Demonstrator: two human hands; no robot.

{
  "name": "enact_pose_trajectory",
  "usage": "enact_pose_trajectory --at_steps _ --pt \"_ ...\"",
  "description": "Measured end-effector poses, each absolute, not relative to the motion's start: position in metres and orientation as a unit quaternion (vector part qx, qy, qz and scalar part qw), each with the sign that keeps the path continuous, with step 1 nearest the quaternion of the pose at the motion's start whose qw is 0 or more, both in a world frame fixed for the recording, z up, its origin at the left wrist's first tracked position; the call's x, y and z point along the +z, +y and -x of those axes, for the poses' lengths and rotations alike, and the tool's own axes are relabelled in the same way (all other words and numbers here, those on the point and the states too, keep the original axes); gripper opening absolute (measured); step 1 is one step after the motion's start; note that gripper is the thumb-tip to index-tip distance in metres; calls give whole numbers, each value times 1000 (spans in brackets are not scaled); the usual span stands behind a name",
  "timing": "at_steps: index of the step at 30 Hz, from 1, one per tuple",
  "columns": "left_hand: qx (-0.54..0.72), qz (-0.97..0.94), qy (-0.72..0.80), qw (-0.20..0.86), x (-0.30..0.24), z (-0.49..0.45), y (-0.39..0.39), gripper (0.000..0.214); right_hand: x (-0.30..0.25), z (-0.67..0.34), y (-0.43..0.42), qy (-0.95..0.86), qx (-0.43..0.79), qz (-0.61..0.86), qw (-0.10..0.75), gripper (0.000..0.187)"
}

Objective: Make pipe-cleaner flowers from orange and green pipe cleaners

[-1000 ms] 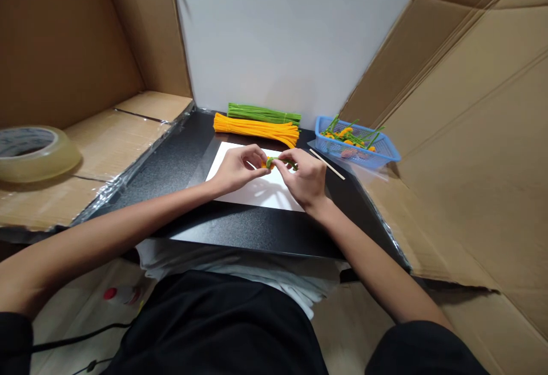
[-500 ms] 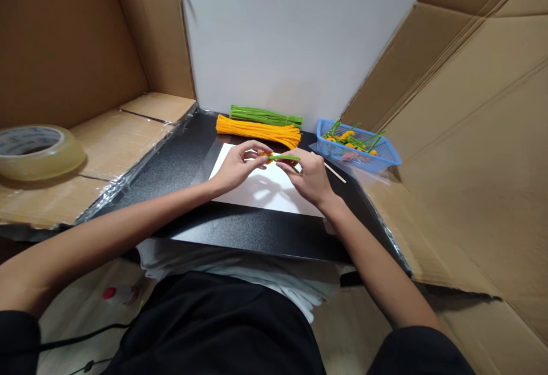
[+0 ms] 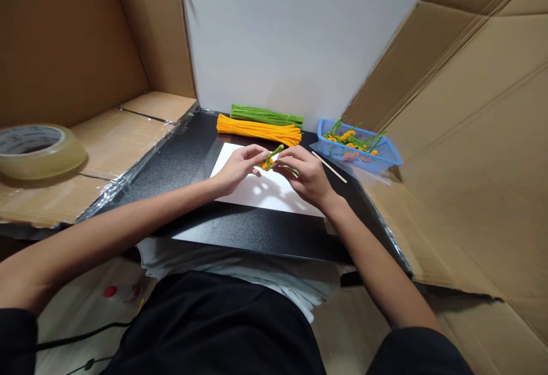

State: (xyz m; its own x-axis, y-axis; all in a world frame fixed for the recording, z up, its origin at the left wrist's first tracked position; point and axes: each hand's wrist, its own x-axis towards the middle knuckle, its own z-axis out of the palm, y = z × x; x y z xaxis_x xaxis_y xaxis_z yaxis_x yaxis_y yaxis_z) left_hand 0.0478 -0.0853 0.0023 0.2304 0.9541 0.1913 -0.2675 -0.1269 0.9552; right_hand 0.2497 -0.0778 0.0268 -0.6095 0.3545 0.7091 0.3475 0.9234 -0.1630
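Note:
Both my hands meet over a white sheet (image 3: pixel 257 192) on the black table (image 3: pixel 180 164). My left hand (image 3: pixel 238 166) pinches a small orange piece with a green pipe cleaner (image 3: pixel 274 154) bent around it. My right hand (image 3: pixel 306 176) is closed on the other end of that green pipe cleaner, which curls up between the two hands. Just behind lie a bundle of orange pipe cleaners (image 3: pixel 257 128) and a bundle of green pipe cleaners (image 3: pixel 265 115).
A blue basket (image 3: pixel 385 155) with several orange-and-green pieces stands at the right rear. A thin wooden stick (image 3: pixel 329 167) lies beside it. A roll of clear tape (image 3: pixel 36 149) sits on the cardboard at the left. Cardboard walls close in both sides.
The green pipe cleaner, held straight and level half a second ago, now bends upward in a curl between my hands. Both hands stay over the white sheet.

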Motion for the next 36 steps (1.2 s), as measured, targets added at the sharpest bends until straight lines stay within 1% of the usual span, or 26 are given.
enact_pose_trajectory --at_steps 4,10,14,17,21,24,26,28,32,36 --pt "525 -520 326 590 0 -49 -86 50 26 -249 -78 -899 -11 194 392 14" --pt "492 -530 320 612 -2 -46 -84 42 22 -247 -77 -889 29 192 415 10" --pt "456 -549 315 625 -3 -43 -82 37 22 -249 -78 -874 64 236 419 16" --pt "440 -575 313 615 -5 -41 -80 35 22 -249 -78 -873 103 251 405 18" --pt "431 -606 323 585 -3 -40 -79 35 21 -248 -78 -871 127 249 405 15" --pt "435 -606 329 579 3 -40 -81 40 21 -248 -78 -876 113 231 409 11" --pt "441 -603 329 577 8 -41 -83 37 20 -248 -77 -880 81 225 409 8" --pt "451 -596 331 576 10 -43 -85 34 19 -249 -77 -883 45 229 407 9" --pt "479 -565 319 592 7 -46 -87 42 16 -250 -77 -885 -17 236 401 13" --pt "483 -570 313 586 1 -45 -83 40 18 -253 -74 -901 -29 233 364 14"
